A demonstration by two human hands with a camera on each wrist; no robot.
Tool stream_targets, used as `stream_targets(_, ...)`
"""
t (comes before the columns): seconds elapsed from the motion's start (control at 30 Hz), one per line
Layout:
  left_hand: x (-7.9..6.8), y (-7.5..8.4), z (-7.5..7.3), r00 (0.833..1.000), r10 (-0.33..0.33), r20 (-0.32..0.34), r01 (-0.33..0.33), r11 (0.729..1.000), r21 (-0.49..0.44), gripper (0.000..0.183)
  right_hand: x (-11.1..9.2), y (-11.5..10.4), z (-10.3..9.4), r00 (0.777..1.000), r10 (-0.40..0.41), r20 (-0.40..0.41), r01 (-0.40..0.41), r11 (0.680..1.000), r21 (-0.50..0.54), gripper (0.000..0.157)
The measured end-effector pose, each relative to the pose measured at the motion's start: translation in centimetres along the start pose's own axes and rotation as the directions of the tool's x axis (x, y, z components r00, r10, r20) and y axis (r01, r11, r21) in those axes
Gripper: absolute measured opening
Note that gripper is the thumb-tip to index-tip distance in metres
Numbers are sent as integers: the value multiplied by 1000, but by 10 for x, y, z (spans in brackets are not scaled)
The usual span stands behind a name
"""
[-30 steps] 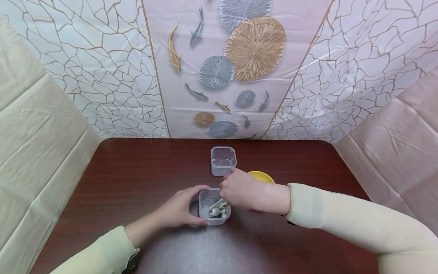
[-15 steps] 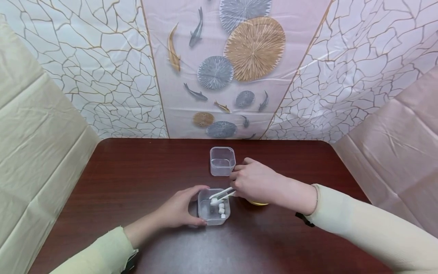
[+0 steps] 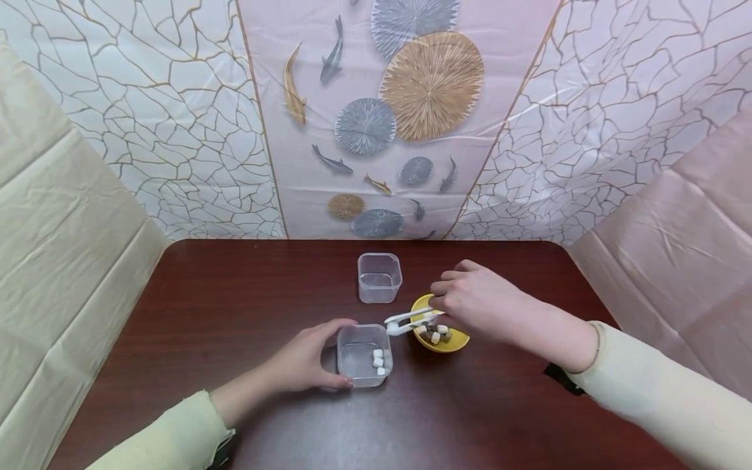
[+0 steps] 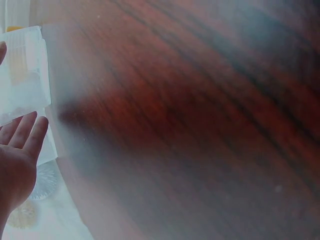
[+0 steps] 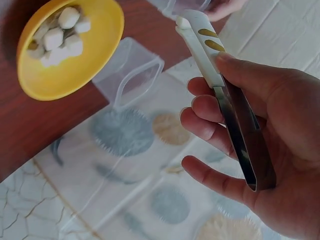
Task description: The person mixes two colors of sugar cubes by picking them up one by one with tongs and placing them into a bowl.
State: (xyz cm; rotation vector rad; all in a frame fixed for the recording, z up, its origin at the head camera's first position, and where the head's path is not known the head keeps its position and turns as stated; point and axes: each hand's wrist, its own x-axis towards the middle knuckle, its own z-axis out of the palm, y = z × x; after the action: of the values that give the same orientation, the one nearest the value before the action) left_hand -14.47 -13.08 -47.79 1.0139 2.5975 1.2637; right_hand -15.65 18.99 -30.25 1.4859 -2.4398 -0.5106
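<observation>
My left hand (image 3: 302, 359) grips a clear plastic container (image 3: 356, 358) by its left side, thumb at the near corner and fingers at the far one. Three small white marshmallow-like cubes (image 3: 378, 362) lie along its right wall. In my right hand (image 3: 478, 297) is a pair of tongs (image 5: 204, 55), white-tipped with a metal body. A white cube (image 5: 183, 22) is pinched between the tips, which overlap the container's right rim in the head view. Under that hand stands a yellow bowl (image 3: 459, 343) with several white and brownish cubes (image 3: 435, 337).
A second clear container (image 3: 378, 287) stands behind the held one on the dark wooden table (image 3: 264, 294). A patterned cloth (image 3: 423, 183) hangs along the table's back edge, with plain cloth walls at both sides.
My right hand has moved right and back from over the held container, carrying the tongs and a white cube to its right rim. The bowl is now uncovered; the left hand stays.
</observation>
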Motion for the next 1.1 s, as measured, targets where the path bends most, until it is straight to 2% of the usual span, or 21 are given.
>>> stream_targets(0.23,0,0,2,1000,7,-13,-7,1000,-8,91,-22,13,2,998,65,13,-65,996,57,19)
stream_targets(0.6,-1,1,2,1000,5,-15,-5,1000,-5,91,-45,24,18,989,131,68,-138,984,111,19)
stream_targets(0.87,-1,0,2,1000,0,-19,0,1000,-21,92,-48,22,28,979,147,141,-162,981,106,17)
stream_targets(1.1,-1,0,1,1000,-4,-10,3,999,-54,92,-45,20,27,968,174,182,-192,977,89,17)
